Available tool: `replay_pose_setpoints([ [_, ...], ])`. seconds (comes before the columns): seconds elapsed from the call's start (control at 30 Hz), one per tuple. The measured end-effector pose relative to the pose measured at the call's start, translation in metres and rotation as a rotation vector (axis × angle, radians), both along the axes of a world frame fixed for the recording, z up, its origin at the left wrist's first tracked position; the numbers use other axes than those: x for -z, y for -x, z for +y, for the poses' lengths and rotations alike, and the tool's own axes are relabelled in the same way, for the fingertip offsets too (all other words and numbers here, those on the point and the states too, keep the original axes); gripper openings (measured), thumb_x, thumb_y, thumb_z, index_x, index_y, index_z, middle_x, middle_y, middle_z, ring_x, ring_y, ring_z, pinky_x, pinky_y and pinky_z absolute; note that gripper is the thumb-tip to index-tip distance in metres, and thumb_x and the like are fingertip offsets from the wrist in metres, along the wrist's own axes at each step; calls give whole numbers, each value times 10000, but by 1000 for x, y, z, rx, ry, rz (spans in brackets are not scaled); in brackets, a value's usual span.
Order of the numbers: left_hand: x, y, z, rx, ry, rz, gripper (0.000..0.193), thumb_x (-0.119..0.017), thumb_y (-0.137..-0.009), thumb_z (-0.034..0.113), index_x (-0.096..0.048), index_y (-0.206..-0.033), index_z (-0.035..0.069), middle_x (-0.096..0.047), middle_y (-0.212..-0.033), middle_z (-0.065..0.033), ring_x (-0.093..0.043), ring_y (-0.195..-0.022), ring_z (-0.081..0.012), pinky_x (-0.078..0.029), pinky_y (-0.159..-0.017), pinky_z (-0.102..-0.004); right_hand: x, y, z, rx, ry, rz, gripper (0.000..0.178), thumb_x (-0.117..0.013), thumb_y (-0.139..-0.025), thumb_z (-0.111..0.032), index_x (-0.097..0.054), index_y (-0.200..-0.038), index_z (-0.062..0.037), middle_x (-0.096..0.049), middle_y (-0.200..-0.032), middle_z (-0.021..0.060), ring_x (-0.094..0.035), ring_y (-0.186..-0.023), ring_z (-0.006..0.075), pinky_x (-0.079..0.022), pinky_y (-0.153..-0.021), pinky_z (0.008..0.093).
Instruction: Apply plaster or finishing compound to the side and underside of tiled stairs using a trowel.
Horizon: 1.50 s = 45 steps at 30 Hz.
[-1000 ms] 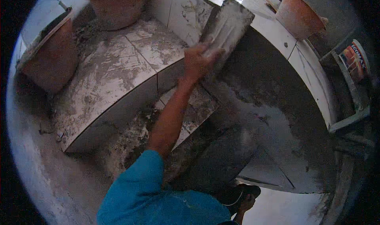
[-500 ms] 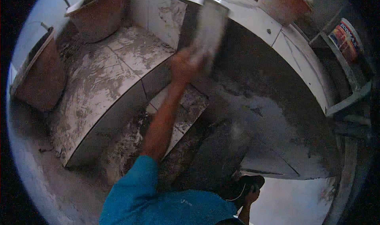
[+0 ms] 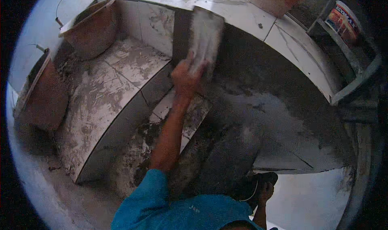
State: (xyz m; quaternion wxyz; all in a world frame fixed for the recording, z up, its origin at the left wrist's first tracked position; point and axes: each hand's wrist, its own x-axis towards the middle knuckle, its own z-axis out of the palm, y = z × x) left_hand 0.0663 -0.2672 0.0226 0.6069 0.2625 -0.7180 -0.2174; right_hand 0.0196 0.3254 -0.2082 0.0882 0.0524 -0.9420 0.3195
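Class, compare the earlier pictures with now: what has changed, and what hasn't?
The whole view has swung, so the left hand and its float appear further left, the float more upright; any real shift is unclear. The hand kept its grip. The reddish buckets stayed put.

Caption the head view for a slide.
Left hand grips a flat trowel over dark plaster, near mortar-smeared tiles.
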Motion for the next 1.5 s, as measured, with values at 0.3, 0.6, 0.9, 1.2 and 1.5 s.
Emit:
replay_pose_setpoints([
  [0.3, -35, 59, 125, 474, 102, -14, 452, -653, -742, 338, -559, -1026, -2, -587, -819, -177, -588, -697, -320, -484, -612, -406, -1, 8, 1, -19, -160, 134, 330, -555, -821, -269, -584, -969, 25, -589, -913, 163, -563, -826, 281, -449, -749, 363],
  [0.6, -118, -5, 277, 1019, -148, 251, 453, -642, -759, 232, -455, -1097, -4, -531, -901, -193, -566, -770, -339, -472, -670, -416, -177, -22, -137, 22, 502, -47, 232, -630, -770, -184, -601, -815, 42, -627, -780, 91, -569, -720, 204, -464, -643, 322],
  [0.9, -70, -8, 323, 1227, -779, 127, 465, -608, -796, 196, -364, -1147, 14, -499, -1028, -224, -516, -974, -331, -414, -824, -409, -265, -77, -193, -5, 556, 588, 402, -551, -807, -319, -493, -1034, 8, -559, -891, 99, -545, -806, 206, -441, -723, 294],
  [1.2, -35, -20, 277, 1175, 7, 314, 292, -591, -785, 162, -522, -1006, -16, -504, -1058, -219, -493, -1033, -337, -405, -883, -421, -205, -27, -131, -143, 817, 393, 251, -504, -863, -239, -505, -945, -3, -479, -637, 25, -459, -567, 128, -404, -553, 297],
  [1.5, -51, 55, 8, -51, 206, 54, 681, -475, -861, 347, -150, -1349, 1, -52, -1409, -238, -35, -1292, -438, -87, -1032, -525, -224, -35, -147, 54, 983, 260, 253, -513, -853, -254, -512, -891, -4, -468, -606, 35, -422, -465, 100, -356, -440, 244],
])
